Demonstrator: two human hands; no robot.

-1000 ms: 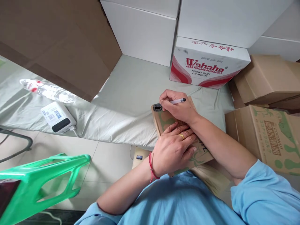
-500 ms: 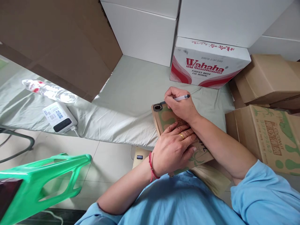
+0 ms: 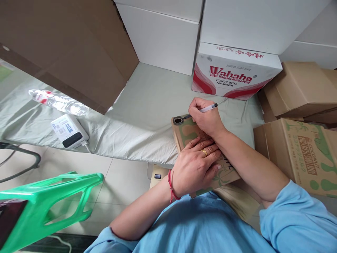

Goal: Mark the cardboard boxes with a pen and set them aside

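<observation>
My right hand (image 3: 204,114) is closed round a pen (image 3: 209,108) with a pale barrel and a black end. Its tip points at a black-outlined hole (image 3: 178,121) in the far left corner of a flat cardboard piece (image 3: 185,131) printed with green shapes. Across the middle of that cardboard my left hand (image 3: 197,163) lies flat, fingers stretched out, pressing on it and touching the right wrist area. A gold ring and a red string bracelet are on the left side. Part of the cardboard is hidden under both hands.
A pale cloth (image 3: 147,105) covers the table. On it are a water bottle (image 3: 59,102), a white power bank (image 3: 70,131), a large brown box (image 3: 71,45) and a Wahaha box (image 3: 234,73). Brown cartons (image 3: 292,154) stand at right. A green stool (image 3: 52,200) is at lower left.
The pen and my right hand have shifted slightly to the right, the tip now nearer the hole's right edge. My left hand stays flat on the cardboard. The view has moved a little.
</observation>
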